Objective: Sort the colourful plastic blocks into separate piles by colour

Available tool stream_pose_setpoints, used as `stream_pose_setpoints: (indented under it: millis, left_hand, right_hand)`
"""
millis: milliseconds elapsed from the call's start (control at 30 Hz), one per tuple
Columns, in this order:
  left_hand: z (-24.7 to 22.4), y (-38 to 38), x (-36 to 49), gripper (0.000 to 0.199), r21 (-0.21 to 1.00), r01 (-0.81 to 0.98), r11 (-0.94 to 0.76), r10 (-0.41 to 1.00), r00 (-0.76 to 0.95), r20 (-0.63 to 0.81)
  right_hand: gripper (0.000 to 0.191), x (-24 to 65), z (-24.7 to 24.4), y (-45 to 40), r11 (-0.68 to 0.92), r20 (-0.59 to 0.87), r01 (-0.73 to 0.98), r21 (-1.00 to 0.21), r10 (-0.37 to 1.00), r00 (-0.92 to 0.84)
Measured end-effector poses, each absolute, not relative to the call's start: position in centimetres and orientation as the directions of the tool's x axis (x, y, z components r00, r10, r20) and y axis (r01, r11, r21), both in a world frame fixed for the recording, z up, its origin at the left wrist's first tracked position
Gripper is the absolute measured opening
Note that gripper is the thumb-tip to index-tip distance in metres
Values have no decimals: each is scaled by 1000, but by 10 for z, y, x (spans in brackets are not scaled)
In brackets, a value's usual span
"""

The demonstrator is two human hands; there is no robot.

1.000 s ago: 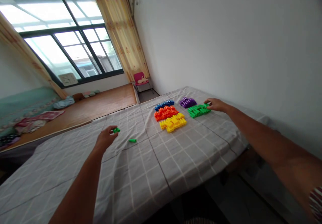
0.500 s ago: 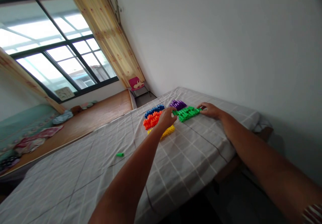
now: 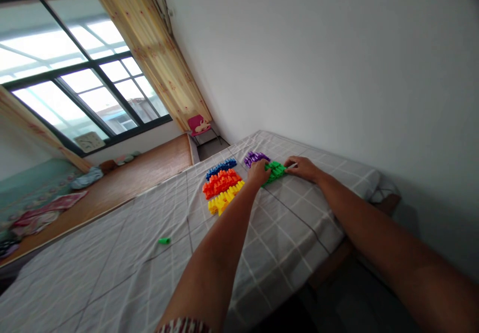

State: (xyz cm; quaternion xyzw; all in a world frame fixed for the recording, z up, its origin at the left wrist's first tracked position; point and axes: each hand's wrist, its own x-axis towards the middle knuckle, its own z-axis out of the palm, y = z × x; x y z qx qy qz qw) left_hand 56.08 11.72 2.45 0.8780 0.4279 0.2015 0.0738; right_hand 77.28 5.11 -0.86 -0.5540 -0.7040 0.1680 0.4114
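Small green plastic pieces (image 3: 276, 170) lie in a bunched row on the checked cloth, between my two hands. My left hand (image 3: 258, 173) is closed at the row's left end and covers part of it. At the other end, my right hand (image 3: 304, 168) pinches the row's edge with thumb and fingers. Purple pieces (image 3: 254, 158) sit just behind my left hand. To the left are rows of blue pieces (image 3: 221, 167), orange pieces (image 3: 221, 183) and yellow pieces (image 3: 224, 198); my left forearm partly hides the yellow ones.
One loose green tube-like piece (image 3: 164, 241) lies apart on the cloth (image 3: 123, 263), left of my forearm. A white wall (image 3: 318, 64) runs along the table's far right side. A pink chair (image 3: 198, 123) stands beyond the table, near the window and curtain (image 3: 149, 49).
My left hand has moved right along the green row, and the hands are closer together. The green row looks shorter and more covered. The yellow row shows more. The view has shifted slightly.
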Motion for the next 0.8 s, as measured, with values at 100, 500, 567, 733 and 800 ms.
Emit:
stream_pose_setpoints:
  millis: [100,500,567,733,800]
  left_hand:
    - [26,114,559,35,299,687,-662,747,573,338]
    - [86,89,319,32,280,885,-371,893,257,370]
    - [83,74,255,35,235,949,-211,953,145,268]
    - [51,24,165,36,186,978,-93,995,84,58]
    - [37,12,155,39,197,962,-188,982,184,37]
  right_hand:
    - [22,772,-10,52,340,419,664,-666,907,-43]
    - [36,793,-13,43,84,472,703,-706,796,378]
    - [41,794,-14,41,65,501,732,-678,769,396]
    - [52,763,12,22,279,654,810,-516,739,162]
    - [51,734,31,7,380,657,811,-445,754,7]
